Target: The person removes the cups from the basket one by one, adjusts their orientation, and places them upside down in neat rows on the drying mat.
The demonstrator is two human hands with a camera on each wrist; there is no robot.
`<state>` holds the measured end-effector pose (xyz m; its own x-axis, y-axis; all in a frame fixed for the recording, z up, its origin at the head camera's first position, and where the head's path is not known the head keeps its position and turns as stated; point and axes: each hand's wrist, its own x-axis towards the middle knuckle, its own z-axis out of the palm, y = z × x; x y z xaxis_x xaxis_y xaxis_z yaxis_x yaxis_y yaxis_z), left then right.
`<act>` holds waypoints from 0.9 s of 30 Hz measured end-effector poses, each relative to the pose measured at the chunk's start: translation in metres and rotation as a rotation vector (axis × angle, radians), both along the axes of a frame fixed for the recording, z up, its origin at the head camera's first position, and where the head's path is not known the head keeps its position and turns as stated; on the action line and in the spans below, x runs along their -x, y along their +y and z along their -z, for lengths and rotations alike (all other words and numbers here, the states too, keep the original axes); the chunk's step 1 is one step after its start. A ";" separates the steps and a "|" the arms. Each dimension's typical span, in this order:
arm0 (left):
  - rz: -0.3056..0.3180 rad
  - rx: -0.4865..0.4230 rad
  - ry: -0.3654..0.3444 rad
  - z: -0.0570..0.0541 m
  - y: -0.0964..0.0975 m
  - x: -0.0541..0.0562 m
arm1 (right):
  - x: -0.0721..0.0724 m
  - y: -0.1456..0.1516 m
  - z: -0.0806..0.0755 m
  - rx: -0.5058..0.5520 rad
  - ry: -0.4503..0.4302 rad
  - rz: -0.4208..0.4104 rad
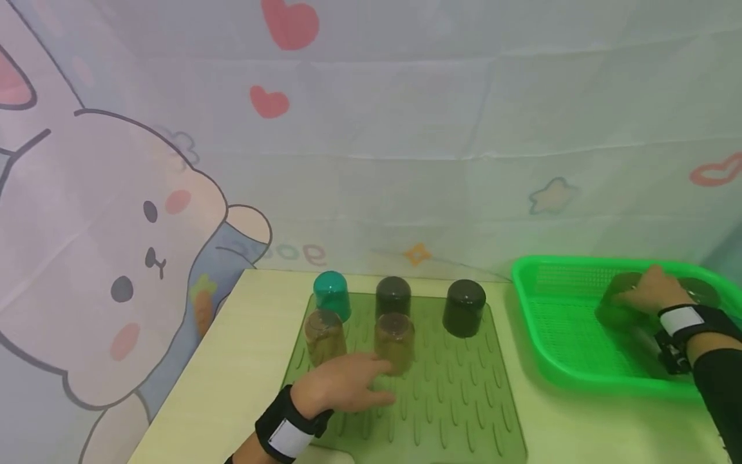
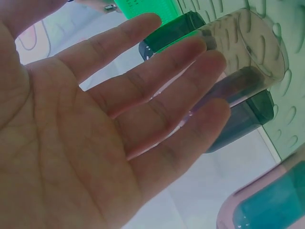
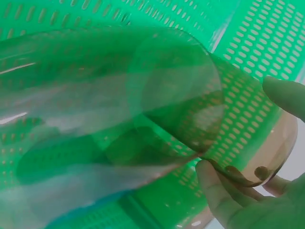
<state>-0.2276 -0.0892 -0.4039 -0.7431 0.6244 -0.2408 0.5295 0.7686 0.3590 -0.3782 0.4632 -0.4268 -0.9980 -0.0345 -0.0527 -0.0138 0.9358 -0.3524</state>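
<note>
On a green ridged drying mat (image 1: 452, 406) stand several upside-down drinking glasses. A teal glass (image 1: 332, 293), a dark glass (image 1: 393, 292) and another dark glass (image 1: 464, 312) make up the back row. In front are a left amber glass (image 1: 324, 332) and a right amber glass (image 1: 395, 338). My left hand (image 1: 346, 383) hovers over the mat with fingers spread, fingertips close to the right amber glass, holding nothing. Inside the green basket, my right hand (image 1: 657, 291) grips a tinted glass (image 3: 259, 148) between thumb and fingers.
The green perforated basket (image 1: 530, 328) stands at the right on the pale table (image 1: 203, 386). Another clear glass (image 3: 71, 95) lies in it, close to the wrist camera. Behind the table hangs a printed cloth (image 1: 394, 129) with a rabbit and hearts.
</note>
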 end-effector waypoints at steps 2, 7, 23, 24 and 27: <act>0.004 -0.003 0.009 0.000 0.001 -0.001 | -0.005 -0.003 -0.006 -0.003 0.034 0.004; 0.016 -0.014 0.024 -0.001 0.003 -0.003 | -0.017 -0.017 -0.023 0.006 0.080 0.008; 0.075 -0.083 0.024 -0.006 0.011 -0.010 | -0.081 -0.076 -0.068 0.061 0.285 -0.113; 0.083 -0.087 0.030 -0.006 0.011 -0.010 | -0.087 -0.081 -0.071 0.062 0.304 -0.119; 0.101 -0.105 0.034 -0.005 0.013 -0.010 | -0.105 -0.096 -0.077 0.072 0.359 -0.145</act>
